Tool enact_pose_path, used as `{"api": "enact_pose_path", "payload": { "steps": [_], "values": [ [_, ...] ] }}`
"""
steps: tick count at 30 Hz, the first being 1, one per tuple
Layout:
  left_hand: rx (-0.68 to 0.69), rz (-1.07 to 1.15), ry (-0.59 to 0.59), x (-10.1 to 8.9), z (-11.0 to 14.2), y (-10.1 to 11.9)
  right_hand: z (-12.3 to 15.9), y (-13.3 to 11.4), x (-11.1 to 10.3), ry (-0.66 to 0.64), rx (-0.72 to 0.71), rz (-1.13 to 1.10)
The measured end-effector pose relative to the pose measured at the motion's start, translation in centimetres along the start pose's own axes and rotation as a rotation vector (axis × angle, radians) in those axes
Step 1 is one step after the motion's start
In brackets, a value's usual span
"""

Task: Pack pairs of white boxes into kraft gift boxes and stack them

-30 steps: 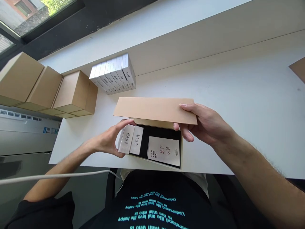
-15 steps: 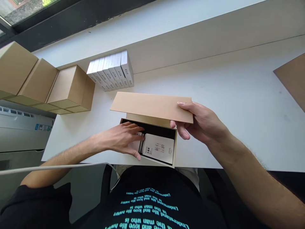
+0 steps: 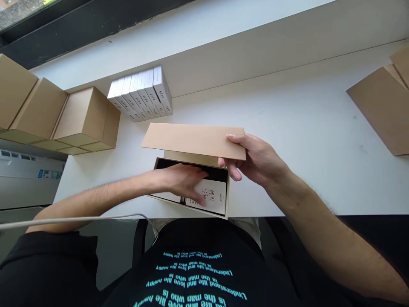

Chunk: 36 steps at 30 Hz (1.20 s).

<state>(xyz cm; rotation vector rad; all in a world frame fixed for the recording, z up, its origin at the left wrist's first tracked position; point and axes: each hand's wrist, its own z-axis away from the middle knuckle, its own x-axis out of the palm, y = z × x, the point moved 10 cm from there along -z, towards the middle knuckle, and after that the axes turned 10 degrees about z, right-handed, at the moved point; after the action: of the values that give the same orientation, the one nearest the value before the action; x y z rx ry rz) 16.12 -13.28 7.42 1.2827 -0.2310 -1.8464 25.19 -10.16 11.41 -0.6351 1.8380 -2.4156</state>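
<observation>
A kraft-brown gift box with a dark lining lies near the table's front edge, its hinged lid raised. My right hand pinches the lid's right end, thumb on top and fingers beneath. Inside, a small white carton with printed characters fills the right part. Another white piece sits to its left, mostly covered by my arm. Over the carton's left side is my left hand, fingers apart and a little blurred. Whether its fingertips touch the carton I cannot tell.
A row of small white boxes stands against the back ledge. To the left are several large kraft boxes. Brown cardboard pieces lie at the far right. A white cable crosses in front of my left arm.
My left hand has moved right, from the gap between the white pieces to over the right carton. My right hand still holds the lid up; the view has shifted slightly.
</observation>
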Motion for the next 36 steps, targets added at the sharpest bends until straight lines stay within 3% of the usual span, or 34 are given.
{"api": "enact_pose_path", "payload": {
  "steps": [8,15,20,25,27,31,36],
  "values": [
    [0.016,0.216,-0.18,1.7,1.9,2.7,0.7,1.2,-1.5,0.082,0.021,-0.067],
    [-0.032,0.057,-0.089,3.0,1.3,1.6,0.5,1.1,-0.6,0.076,0.006,-0.075],
    [-0.099,-0.022,-0.078,4.0,0.8,0.6,0.5,1.2,-1.2,0.126,-0.002,-0.097],
    [0.01,0.072,-0.111,3.1,3.1,2.1,1.0,1.2,-1.1,0.112,0.006,-0.095],
    [0.075,0.088,-0.074,2.3,4.7,2.9,1.2,1.0,-0.8,0.09,0.002,-0.073],
    [0.185,0.045,0.112,0.7,7.2,4.3,1.4,0.7,-0.5,0.085,0.0,-0.045],
    [0.203,-0.01,0.211,1.1,8.3,4.2,1.1,0.6,-0.5,0.09,0.001,-0.033]
  ]
}}
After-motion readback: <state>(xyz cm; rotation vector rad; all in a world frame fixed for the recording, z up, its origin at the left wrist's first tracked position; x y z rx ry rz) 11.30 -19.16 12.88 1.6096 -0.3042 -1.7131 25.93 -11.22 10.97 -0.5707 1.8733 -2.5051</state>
